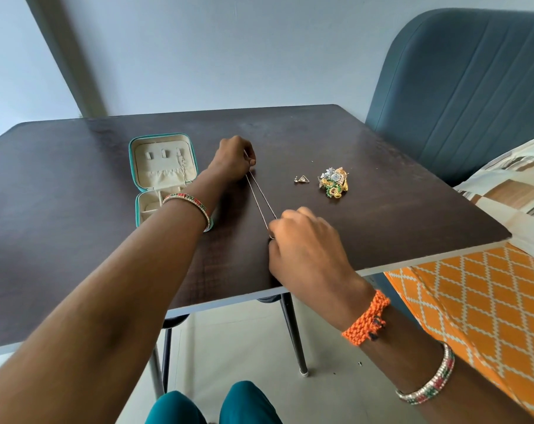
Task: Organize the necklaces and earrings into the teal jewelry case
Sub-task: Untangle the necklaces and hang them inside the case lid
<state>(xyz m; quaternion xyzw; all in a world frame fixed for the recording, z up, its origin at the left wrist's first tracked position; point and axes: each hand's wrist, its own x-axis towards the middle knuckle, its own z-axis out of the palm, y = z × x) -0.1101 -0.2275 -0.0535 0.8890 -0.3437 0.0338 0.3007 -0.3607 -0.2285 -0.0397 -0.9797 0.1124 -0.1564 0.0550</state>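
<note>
Left hand [235, 159] and right hand [302, 237] are each pinching an end of the necklace [261, 198], stretching it taut to untangle before casing in the teal jewelry case [164, 175].

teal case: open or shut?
Open: the teal zip jewelry case lies flat on the dark table, cream lid lining and compartments exposed.

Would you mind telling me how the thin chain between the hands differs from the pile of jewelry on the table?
The chain is pulled straight in two strands; the pile lies heaped and tangled. The chain is plain and pale; the pile mixes gold, green and silver. The left hand and right hand grip the chain; the pile lies untouched. Both are outside the case.
</note>
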